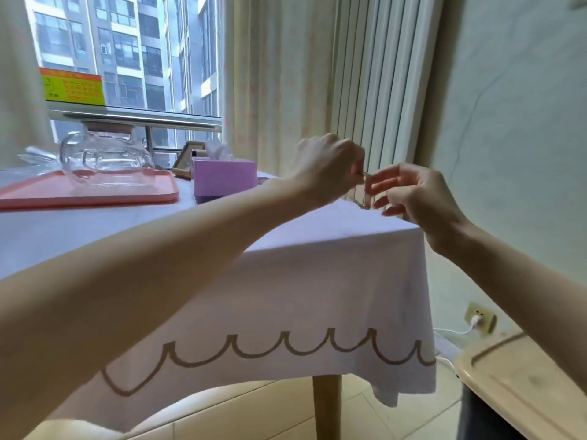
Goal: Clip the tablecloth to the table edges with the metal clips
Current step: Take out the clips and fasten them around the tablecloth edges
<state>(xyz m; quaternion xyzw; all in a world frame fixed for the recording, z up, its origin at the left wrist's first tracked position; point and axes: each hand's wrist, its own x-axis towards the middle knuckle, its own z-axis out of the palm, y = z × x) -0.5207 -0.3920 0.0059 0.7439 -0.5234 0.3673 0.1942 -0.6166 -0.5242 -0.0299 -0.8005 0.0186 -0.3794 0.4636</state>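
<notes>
While both arms reach over the table, I see the two hands meeting above the far right corner. The left hand (pixel 330 163) is curled almost into a fist, with thumb and forefinger pinched on a thin metal clip (pixel 365 182), which is small and partly blurred. The right hand (pixel 419 198) is half open; its fingers (pixel 378 182) are loosely bent and touch the same clip from the other side. I cannot tell if this hand really grips it or only steadies it. The clip stands just above the table edge at this corner, and I cannot tell if it already bites on the cloth.

The white tablecloth (pixel 317 281) covers the table and hangs down on the near side, with a brown scalloped line near its hem. One wooden table leg (pixel 327 408) shows under the hem.

On the left part of the table lies a pink tray (pixel 95 192), and a clear glass teapot (pixel 104 160) with a cork lid stands on it. To the right of the tray, apart from it, stands a purple tissue box (pixel 222 179) with a white tissue sticking out. Behind the table I see a window (pixel 127 52) and pale curtains (pixel 279 84). Low on the right wall, a socket (pixel 479 317) holds a white plug.
</notes>
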